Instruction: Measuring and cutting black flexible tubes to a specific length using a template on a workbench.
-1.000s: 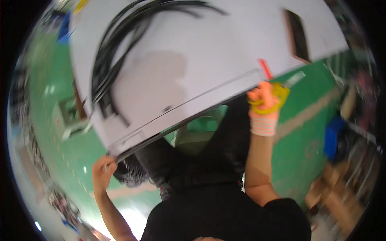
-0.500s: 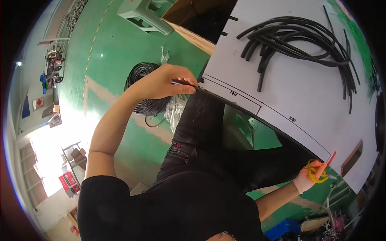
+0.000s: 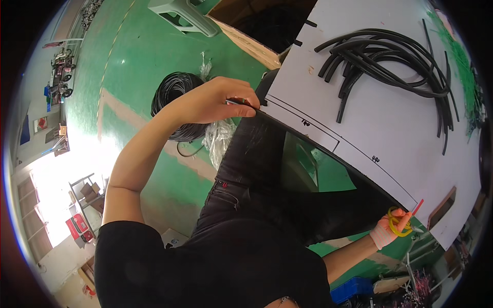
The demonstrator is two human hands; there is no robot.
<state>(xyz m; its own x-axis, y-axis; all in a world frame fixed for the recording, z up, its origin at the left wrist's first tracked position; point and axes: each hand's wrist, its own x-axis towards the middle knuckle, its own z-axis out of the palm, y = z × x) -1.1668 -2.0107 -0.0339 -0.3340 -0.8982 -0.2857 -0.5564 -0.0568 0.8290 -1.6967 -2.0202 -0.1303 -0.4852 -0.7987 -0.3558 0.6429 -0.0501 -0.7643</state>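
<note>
Along the near edge of the white table point(image 3: 405, 149) runs a slim black tube point(image 3: 313, 141), and we've got our bare left hand point(image 3: 241, 102) at its left end, thumb and fingers closed on it. Down at the table's right corner, our gloved right hand point(image 3: 393, 226) is curled through the loops of yellow-handled scissors point(image 3: 398, 228), a red strip point(image 3: 418, 207) jutting beside the fingertips; whether that glove also pinches the tube, we cannot tell. Just inside the edge we see black marker lines point(image 3: 336, 146) drawn on the tabletop. Further in, more black tubes point(image 3: 377, 72) lie in a curving heap, and near our glove rests a dark flat rectangle point(image 3: 442, 208) with a brownish edge. Out to the left, on the green floor point(image 3: 123, 87), we spot a black coil point(image 3: 164, 95) with clear plastic point(image 3: 219, 138) just beside it, while past the table's far-left side stand a cardboard box point(image 3: 246, 45) and a pale stool point(image 3: 182, 15).
</note>
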